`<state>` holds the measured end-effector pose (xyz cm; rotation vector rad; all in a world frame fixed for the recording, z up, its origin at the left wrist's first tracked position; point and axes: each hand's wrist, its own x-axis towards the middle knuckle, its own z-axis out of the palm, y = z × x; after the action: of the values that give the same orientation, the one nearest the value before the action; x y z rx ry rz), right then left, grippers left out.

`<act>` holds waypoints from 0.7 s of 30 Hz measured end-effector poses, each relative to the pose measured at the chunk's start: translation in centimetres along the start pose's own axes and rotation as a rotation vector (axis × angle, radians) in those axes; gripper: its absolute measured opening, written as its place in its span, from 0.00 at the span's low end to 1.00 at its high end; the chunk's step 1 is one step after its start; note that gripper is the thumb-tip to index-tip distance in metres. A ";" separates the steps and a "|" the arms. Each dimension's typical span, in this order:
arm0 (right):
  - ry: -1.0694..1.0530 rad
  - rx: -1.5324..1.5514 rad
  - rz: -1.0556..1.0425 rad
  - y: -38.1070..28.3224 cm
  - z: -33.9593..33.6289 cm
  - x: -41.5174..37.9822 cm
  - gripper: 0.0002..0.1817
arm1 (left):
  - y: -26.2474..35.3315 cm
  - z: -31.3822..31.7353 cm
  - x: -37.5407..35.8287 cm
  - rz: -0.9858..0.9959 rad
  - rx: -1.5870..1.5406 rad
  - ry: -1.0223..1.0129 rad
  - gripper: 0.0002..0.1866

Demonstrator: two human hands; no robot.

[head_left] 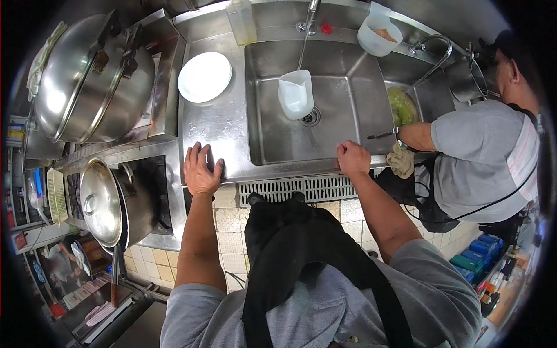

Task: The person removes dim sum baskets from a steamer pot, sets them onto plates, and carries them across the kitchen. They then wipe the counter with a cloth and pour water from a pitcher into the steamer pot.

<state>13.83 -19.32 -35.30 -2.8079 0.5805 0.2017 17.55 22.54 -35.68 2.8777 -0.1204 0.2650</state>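
Observation:
My left hand (201, 168) lies on the steel counter (223, 133) left of the sink, fingers spread, holding nothing. At the front rim of the sink (348, 127), my right hand (353, 158) rests with its fingers curled in and nothing visible in them. A translucent white plastic jug (295, 98) sits in the basin beside the drain (311, 118). From the tap (312, 11) a thin stream of water runs down into the jug. White round plates (205, 77), seemingly stacked, stand on the counter beyond my left hand.
A co-worker (484, 151) stands at the right by a second basin holding something green (402, 107). A container with brown contents (380, 35) and a clear bottle (242, 23) stand behind the sink. On the left are a lidded pot (139, 200) and large steel vessels (87, 75).

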 end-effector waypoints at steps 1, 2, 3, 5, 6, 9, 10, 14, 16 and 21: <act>0.003 0.002 0.001 0.0 0.0 0.0 0.17 | 0.0 0.0 0.0 -0.004 0.003 0.000 0.30; 0.004 0.002 0.001 0.0 -0.1 0.0 0.17 | 0.1 -0.1 0.0 -0.008 0.006 0.001 0.30; -0.005 0.002 0.005 -0.1 -0.2 0.0 0.17 | 0.1 0.0 0.1 -0.008 0.006 0.002 0.30; -0.014 0.003 0.008 -0.1 -0.3 0.0 0.17 | -0.1 0.1 0.0 0.005 -0.009 0.010 0.31; -0.009 0.015 0.010 -0.2 -0.3 -0.1 0.17 | -0.1 0.1 0.0 0.005 -0.008 0.011 0.31; -0.001 0.020 0.011 0.0 0.0 0.0 0.17 | -0.1 0.1 0.0 -0.004 0.000 0.007 0.31; 0.002 0.012 0.008 0.0 0.1 0.1 0.17 | -0.1 0.1 0.0 -0.003 0.000 0.006 0.31; 0.015 0.025 -0.005 0.1 0.2 0.0 0.17 | 0.0 0.1 0.1 -0.001 -0.009 0.005 0.30; 0.019 0.003 -0.014 0.3 0.4 0.1 0.16 | 0.0 0.1 0.1 0.000 -0.002 -0.003 0.31; 0.018 0.023 0.011 0.3 0.6 0.1 0.16 | -0.1 0.1 0.0 0.010 0.004 0.002 0.31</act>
<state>13.80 -19.44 -35.92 -2.7878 0.5991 0.1714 17.62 22.62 -35.83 2.8819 -0.1337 0.2704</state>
